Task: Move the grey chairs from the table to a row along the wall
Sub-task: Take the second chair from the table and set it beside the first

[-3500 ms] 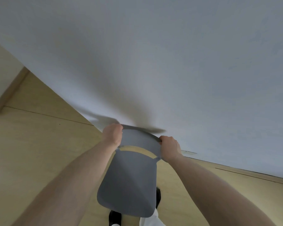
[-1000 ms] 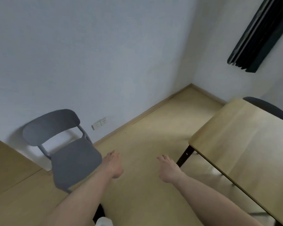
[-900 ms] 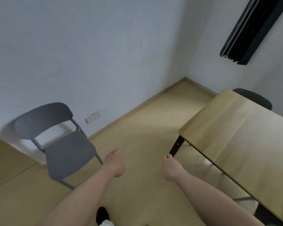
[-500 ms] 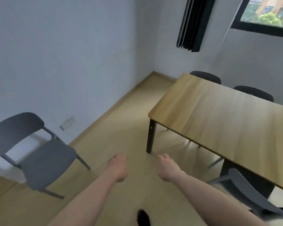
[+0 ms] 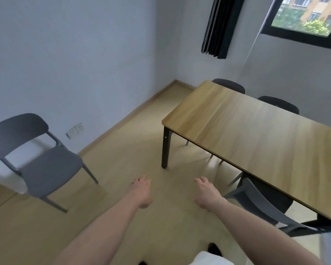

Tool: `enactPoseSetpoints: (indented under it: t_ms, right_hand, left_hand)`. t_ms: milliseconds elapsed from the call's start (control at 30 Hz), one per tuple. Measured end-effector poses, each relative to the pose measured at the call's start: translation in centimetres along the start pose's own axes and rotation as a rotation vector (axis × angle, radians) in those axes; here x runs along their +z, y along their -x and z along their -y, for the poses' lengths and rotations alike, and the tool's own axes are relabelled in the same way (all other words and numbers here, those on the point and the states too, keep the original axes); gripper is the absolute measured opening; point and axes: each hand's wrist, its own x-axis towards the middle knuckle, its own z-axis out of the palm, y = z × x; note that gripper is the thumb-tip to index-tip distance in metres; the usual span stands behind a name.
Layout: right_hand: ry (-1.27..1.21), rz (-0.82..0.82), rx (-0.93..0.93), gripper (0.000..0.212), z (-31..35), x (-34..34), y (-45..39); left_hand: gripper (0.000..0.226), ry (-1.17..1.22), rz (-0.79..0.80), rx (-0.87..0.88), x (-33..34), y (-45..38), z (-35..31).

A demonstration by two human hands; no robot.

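One grey chair [image 5: 40, 159] stands at the wall [image 5: 75, 54], its backrest toward the wall and its seat facing the room. The wooden desk [image 5: 256, 138] sits to our right. A second grey chair [image 5: 264, 209] is tucked at the desk's near edge, backrest toward us; two darker chair backs [image 5: 227, 86] [image 5: 279, 104] show beyond the far edge.

Both our hands are out in front over the floor [image 5: 141, 150], holding nothing. Left hand [image 5: 141, 192]: fingers loose and spread, grip open. Right hand [image 5: 206, 194]: the same, open and empty, near the tucked chair's backrest but not touching it.

Handling, as we judge it: these look like moulded plastic shells on thin splayed legs, so probably light and rigid, an easy two-handed lift. The surface looks smooth, perhaps a little slippery. The best hold seems to be the curved top rail of the backrest, one hand at each end. The near chair's legs are partly hidden under the desk and blurred, so we cannot tell whether they would clear the desk leg [image 5: 165, 148]; better to pull it straight back before lifting.

One chair is placed; at least three appear left.
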Motion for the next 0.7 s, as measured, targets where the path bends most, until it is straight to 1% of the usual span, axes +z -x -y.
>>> enactPoseSetpoints:
  t_ms: [100, 233, 333, 367, 500, 567, 700]
  right_hand:
    - [-0.011, -0.010, -0.003, 0.075, -3.3, -0.9, 0.2]
    - [0.009, -0.009, -0.004, 0.082, -9.5, -1.7, -0.3]
    - [0.027, -0.015, -0.001, 0.089, -16.9, -3.2, -1.0]
    - [0.022, -0.018, -0.001, 0.086, -19.4, -3.6, -1.4]
    - [0.020, -0.005, -0.018, 0.062, -29.3, -4.4, -1.8]
    - [0.025, 0.017, -0.009, 0.061, -34.1, -4.4, -1.8]
    - [0.038, 0.069, 0.034, 0.067, -39.7, -4.3, -1.1]
  left_hand:
    - [0.073, 0.002, -0.011, 0.004, 0.1, -0.1, -3.4]
    - [0.072, 0.027, -0.020, -0.013, 0.8, -1.1, -8.8]
    - [0.071, 0.078, -0.017, -0.026, 2.4, -2.5, -15.5]
    - [0.070, 0.099, -0.013, -0.030, 3.0, -2.8, -17.6]
    - [0.068, 0.153, 0.033, -0.036, 5.8, -3.2, -27.0]
    - [0.069, 0.168, 0.037, -0.036, 7.3, -3.5, -31.6]
    - [0.068, 0.160, 0.093, -0.015, 9.6, -2.3, -38.2]
